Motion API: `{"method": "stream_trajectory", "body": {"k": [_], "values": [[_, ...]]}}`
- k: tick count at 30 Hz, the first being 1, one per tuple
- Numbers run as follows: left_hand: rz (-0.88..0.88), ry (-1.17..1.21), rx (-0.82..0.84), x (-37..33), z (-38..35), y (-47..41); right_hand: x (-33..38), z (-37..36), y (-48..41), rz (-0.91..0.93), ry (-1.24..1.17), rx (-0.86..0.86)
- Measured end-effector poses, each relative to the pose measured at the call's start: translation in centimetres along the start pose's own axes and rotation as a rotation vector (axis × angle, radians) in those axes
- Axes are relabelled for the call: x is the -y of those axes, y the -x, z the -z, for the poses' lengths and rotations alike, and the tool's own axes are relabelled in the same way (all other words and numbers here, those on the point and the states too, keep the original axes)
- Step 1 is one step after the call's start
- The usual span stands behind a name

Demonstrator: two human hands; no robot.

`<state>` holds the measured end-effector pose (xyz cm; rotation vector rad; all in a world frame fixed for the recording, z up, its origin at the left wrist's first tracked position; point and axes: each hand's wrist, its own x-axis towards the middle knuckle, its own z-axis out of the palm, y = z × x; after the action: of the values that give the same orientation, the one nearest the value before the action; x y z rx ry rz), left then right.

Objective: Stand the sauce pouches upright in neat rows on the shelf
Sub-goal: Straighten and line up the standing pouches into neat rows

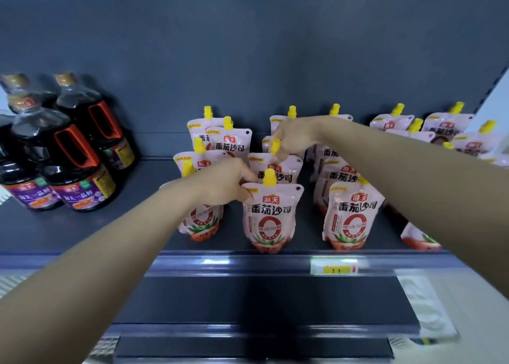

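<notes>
Several pink sauce pouches with yellow caps stand upright in rows on the dark shelf. My left hand pinches the top left corner of the front pouch of the middle row. My right hand reaches further back and grips the top of the second pouch in that row, by its yellow cap. To the right stands another row, headed by a front pouch. Behind my left wrist stands the left row, partly hidden. At the far right, more pouches sit behind my right forearm.
Dark soy sauce bottles with orange handles stand at the shelf's left. The grey back panel rises behind everything. A price rail with a yellow label runs along the shelf's front edge. A lower shelf shows below.
</notes>
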<state>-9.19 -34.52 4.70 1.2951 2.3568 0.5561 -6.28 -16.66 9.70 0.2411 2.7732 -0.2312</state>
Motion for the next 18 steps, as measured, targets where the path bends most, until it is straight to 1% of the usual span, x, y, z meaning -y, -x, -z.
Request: {"method": "stream_trajectory", "body": {"k": [2, 5, 9, 12, 15, 18], "values": [[-0.007, -0.02, -0.009, 0.0, 0.0, -0.1, -0.1, 0.1, -0.2, -0.029, -0.043, 0.015], [0.01, -0.043, -0.018, -0.1, 0.1, -0.3, -0.2, 0.1, -0.5, -0.061, -0.179, 0.05], [0.037, -0.058, 0.007, 0.0, 0.4, -0.6, -0.1, 0.1, -0.8, -0.066, -0.267, 0.088], [0.046, -0.047, 0.039, 0.2, 0.5, -0.8, -0.6, 0.4, -1.4, -0.056, -0.265, 0.132], [0.035, -0.034, 0.112, 0.0, 1.4, -0.5, -1.3, 1.2, -1.9, -0.018, -0.259, 0.205], [0.071, 0.053, 0.142, -1.1, 3.4, 0.5, -1.9, 2.6, -1.2, 0.026, -0.245, 0.202]]}}
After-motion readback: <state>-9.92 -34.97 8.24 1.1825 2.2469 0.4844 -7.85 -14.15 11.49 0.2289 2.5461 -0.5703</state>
